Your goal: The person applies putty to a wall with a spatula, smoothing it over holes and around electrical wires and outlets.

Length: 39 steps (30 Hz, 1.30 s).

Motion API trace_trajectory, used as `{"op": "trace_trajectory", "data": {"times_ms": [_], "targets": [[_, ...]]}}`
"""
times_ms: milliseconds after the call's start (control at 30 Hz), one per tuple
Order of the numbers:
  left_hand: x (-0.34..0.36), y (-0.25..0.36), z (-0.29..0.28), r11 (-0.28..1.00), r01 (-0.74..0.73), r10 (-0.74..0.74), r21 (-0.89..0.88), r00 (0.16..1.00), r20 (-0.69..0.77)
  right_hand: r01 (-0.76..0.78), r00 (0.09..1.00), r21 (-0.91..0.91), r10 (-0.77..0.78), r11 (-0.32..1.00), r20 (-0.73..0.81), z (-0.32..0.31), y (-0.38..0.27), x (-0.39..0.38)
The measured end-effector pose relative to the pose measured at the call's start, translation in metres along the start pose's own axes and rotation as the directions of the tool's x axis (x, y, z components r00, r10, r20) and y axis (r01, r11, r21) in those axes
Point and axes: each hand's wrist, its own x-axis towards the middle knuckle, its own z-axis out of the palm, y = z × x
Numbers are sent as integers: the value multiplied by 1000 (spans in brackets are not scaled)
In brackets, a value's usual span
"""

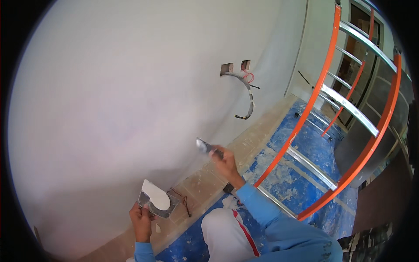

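Note:
My left hand grips a square metal plate at the lower middle, loaded with a smooth mound of white compound. My right hand is closed on a small metal putty knife, raised in front of the pale wall, to the right of and above the plate. Farther up the wall are two cut openings, with a grey cable bundle and red wire hanging from them.
An orange and silver ladder stands at the right, close by my right arm. A paint-spattered blue sheet covers part of the tiled floor along the wall. A doorway and grey panels are at the far right.

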Motion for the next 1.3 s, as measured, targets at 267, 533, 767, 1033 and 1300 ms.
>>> {"op": "trace_trajectory", "data": {"times_ms": [267, 533, 767, 1033, 1300], "targets": [[-1, 3, 5, 992, 24, -20, -125, 999, 39, 293, 808, -481, -483, 826, -337, -59, 65, 124], [0, -1, 14, 997, 50, -47, -66, 998, 45, 199, 738, -676, -562, 710, -373, -100, 73, 203], [1, -1, 22, 1000, 21, -21, -11, 997, 76, 274, 678, -792, -694, 546, -243, -120, 57, 217], [3, -2, 24, 999, 27, -29, 23, 996, 80, 293, 727, -706, -629, 645, -273, -113, 39, 229], [4, -3, 30, 997, 6, 0, -80, 997, 71, 412, 722, -735, -685, 539, -97, -133, 40, 225]]}}
